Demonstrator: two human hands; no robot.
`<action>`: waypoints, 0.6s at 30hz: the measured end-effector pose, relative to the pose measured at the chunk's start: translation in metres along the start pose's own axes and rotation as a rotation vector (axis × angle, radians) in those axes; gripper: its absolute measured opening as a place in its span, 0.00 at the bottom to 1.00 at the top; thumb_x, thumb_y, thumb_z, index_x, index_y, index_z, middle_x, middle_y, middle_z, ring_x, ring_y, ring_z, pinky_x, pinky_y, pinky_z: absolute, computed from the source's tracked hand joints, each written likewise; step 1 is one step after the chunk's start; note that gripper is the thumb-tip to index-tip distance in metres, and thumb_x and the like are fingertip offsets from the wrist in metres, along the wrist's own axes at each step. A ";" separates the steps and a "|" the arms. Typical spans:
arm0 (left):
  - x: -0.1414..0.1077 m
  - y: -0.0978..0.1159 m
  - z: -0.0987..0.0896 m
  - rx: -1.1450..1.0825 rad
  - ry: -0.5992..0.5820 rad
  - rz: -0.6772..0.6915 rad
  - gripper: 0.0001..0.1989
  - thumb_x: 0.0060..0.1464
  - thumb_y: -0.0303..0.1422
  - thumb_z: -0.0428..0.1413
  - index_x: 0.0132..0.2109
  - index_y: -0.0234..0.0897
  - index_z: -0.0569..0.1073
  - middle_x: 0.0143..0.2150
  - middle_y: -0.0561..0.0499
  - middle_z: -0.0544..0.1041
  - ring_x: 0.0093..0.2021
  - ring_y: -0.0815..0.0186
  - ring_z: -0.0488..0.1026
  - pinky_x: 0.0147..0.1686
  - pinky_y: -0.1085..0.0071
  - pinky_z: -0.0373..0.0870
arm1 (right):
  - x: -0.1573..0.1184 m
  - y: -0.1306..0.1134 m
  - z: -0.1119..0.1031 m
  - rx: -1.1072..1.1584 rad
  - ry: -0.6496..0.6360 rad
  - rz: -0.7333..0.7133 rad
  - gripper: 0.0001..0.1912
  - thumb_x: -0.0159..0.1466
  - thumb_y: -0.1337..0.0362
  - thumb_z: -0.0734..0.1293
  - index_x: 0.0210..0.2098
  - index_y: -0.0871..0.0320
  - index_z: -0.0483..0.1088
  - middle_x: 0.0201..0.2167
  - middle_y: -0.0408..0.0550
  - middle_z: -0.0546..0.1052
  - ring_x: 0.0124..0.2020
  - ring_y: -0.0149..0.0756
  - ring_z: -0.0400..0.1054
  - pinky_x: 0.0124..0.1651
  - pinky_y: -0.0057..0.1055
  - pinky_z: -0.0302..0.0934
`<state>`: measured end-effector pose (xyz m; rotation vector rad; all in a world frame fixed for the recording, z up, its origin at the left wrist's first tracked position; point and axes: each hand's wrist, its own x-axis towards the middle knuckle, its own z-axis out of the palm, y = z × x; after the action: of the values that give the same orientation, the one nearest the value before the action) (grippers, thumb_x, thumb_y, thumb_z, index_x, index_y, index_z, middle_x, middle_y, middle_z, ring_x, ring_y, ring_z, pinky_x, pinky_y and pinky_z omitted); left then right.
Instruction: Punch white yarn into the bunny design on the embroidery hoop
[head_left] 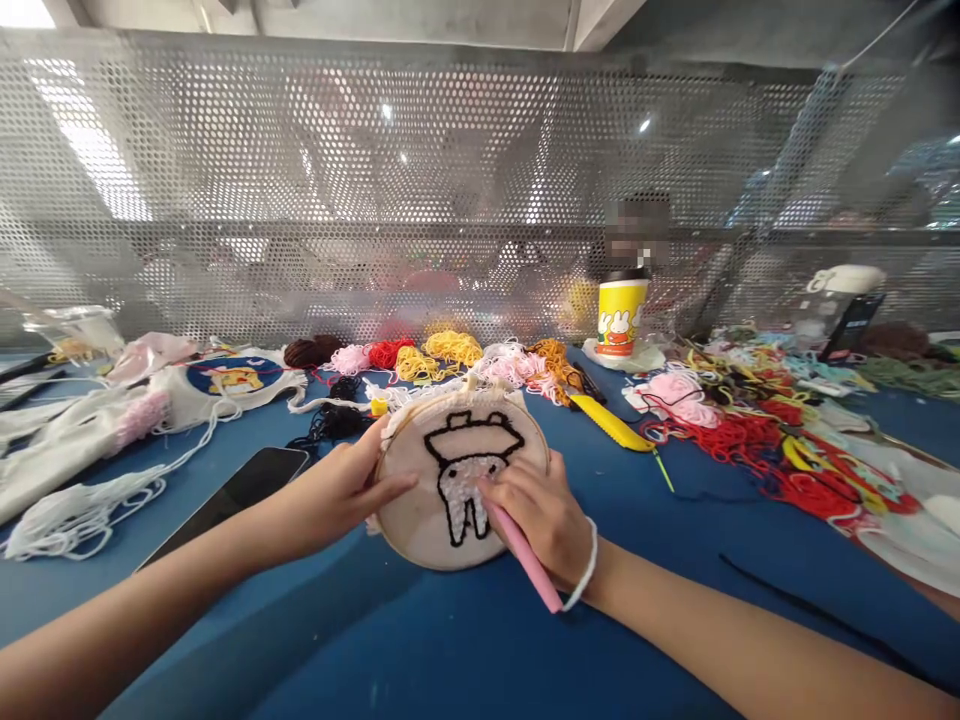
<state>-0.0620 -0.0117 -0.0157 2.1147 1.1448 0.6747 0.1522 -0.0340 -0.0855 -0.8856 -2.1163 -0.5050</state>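
A round embroidery hoop (pixel 411 530) with cream cloth stands tilted up before me. On the cloth is a black yarn outline of a figure with a hat-like top, its face and body partly filled with white loops. My left hand (pixel 360 485) grips the hoop's left edge, thumb on the cloth and other fingers behind. In my right hand (pixel 536 505) is a pink punch needle (pixel 532 565), its front end at the white-filled part; the tip is hidden by my fingers. White yarn (pixel 589 570) hangs from the pen's back end and loops over my wrist.
A dark phone (pixel 225 500) lies left of the hoop. Yarn bundles (pixel 450 347) line the back, with a tangled red heap (pixel 739 450) at right. A yellow cutter (pixel 611 422), a green-handled tool (pixel 663 470) and a yellow cup (pixel 621 315) stand or lie beyond my right hand.
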 end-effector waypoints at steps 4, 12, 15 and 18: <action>0.012 0.004 -0.001 0.111 0.019 -0.081 0.16 0.46 0.41 0.51 0.41 0.36 0.65 0.20 0.55 0.69 0.22 0.66 0.67 0.19 0.75 0.60 | -0.001 0.003 0.007 -0.068 0.027 0.009 0.07 0.59 0.72 0.57 0.28 0.62 0.65 0.19 0.42 0.67 0.25 0.31 0.59 0.34 0.33 0.44; 0.017 -0.010 0.013 -0.273 -0.041 -0.308 0.15 0.44 0.39 0.53 0.38 0.34 0.66 0.36 0.46 0.74 0.36 0.59 0.71 0.31 0.65 0.68 | -0.001 0.009 0.009 -0.128 0.034 0.030 0.10 0.60 0.74 0.55 0.31 0.63 0.66 0.22 0.45 0.69 0.28 0.33 0.61 0.35 0.35 0.45; 0.012 -0.016 0.024 -0.383 -0.029 -0.320 0.18 0.41 0.35 0.56 0.41 0.34 0.65 0.41 0.45 0.73 0.42 0.58 0.70 0.40 0.62 0.66 | -0.001 0.010 0.011 -0.135 0.029 0.052 0.07 0.59 0.73 0.57 0.30 0.62 0.66 0.22 0.44 0.69 0.27 0.33 0.61 0.36 0.35 0.45; 0.006 -0.017 0.040 -0.586 0.014 -0.386 0.21 0.40 0.32 0.58 0.43 0.35 0.61 0.44 0.45 0.71 0.44 0.59 0.69 0.43 0.62 0.65 | -0.002 0.010 0.011 -0.131 0.026 0.067 0.06 0.58 0.73 0.58 0.32 0.62 0.66 0.22 0.44 0.69 0.29 0.33 0.61 0.37 0.35 0.45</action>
<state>-0.0408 -0.0111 -0.0546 1.3580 1.1458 0.7286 0.1548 -0.0212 -0.0935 -1.0150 -2.0406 -0.6221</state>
